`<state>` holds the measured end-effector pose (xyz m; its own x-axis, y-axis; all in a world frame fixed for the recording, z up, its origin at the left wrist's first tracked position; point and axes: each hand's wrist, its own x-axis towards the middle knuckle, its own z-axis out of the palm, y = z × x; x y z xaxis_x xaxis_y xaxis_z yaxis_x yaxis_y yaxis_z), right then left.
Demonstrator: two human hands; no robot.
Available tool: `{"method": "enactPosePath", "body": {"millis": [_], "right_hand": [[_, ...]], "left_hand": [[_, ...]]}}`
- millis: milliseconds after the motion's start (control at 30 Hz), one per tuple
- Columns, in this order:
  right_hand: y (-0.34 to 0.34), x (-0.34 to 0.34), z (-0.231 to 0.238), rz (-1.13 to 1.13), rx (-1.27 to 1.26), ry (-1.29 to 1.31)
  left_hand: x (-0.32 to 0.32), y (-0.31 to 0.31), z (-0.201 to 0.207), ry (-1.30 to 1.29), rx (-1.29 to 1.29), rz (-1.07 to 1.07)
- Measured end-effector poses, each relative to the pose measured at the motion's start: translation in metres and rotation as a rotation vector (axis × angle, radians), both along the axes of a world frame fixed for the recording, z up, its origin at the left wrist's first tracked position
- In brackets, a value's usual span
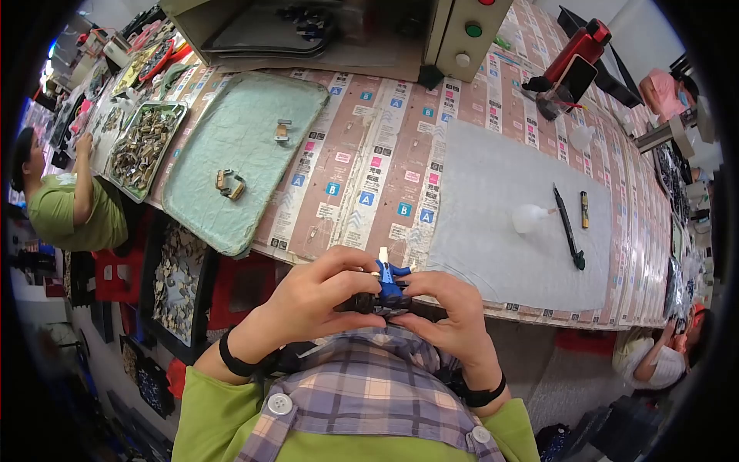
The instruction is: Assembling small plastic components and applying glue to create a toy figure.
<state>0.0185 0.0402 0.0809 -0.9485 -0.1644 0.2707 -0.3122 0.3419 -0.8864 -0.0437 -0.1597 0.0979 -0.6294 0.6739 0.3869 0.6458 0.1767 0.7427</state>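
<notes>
A small blue toy figure (390,281) with a cream peg at its top and a dark lower part is held upright in front of my chest, at the table's near edge. Its left side is gripped by my left hand (312,296), thumb below and fingers bent over it. My right hand (453,312) pinches the other side between thumb and forefinger. My fingers cover much of the dark part, so its shape is partly hidden. A cream-tipped blue arm sticks out toward the right.
Left lies a pale green tray (231,138) with a few small brown-and-grey pieces; beyond it, a tray heaped with parts (145,146). On a white sheet (493,262) at right are a squeeze bottle (530,219), a black brush-like tool (567,223) and a marker-like tube (584,209). A metal cabinet (462,46) stands ahead.
</notes>
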Motion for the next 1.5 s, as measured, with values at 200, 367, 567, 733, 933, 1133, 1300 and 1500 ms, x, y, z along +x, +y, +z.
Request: {"method": "enactPosePath", "body": {"millis": [200, 367, 567, 733, 933, 1133, 1300, 1500], "right_hand": [[0.001, 0.001, 0.001, -0.004, -0.008, 0.018], [0.001, 0.001, 0.006, 0.015, -0.001, 0.001], [0.001, 0.002, 0.008, 0.005, -0.008, -0.023], [0.0, 0.004, 0.009, -0.02, -0.054, -0.053], [-0.001, 0.005, 0.013, -0.023, -0.034, -0.033], [-0.004, 0.006, 0.018, -0.026, -0.031, 0.005], [-0.006, 0.006, 0.02, -0.046, -0.008, 0.066], [-0.004, 0.008, 0.021, -0.032, 0.007, 0.015]], "left_hand": [[-0.003, -0.001, 0.005, 0.06, -0.133, -0.044], [-0.006, -0.002, 0.003, 0.167, -0.14, -0.084], [-0.007, -0.002, -0.001, 0.169, -0.076, -0.068], [-0.007, -0.002, -0.001, 0.117, -0.049, -0.061], [-0.006, -0.003, -0.005, 0.11, 0.002, -0.078], [-0.004, -0.005, -0.011, 0.133, 0.077, -0.088], [-0.002, -0.006, -0.015, 0.14, 0.12, -0.067], [0.002, -0.007, -0.022, 0.039, 0.141, -0.043]]}}
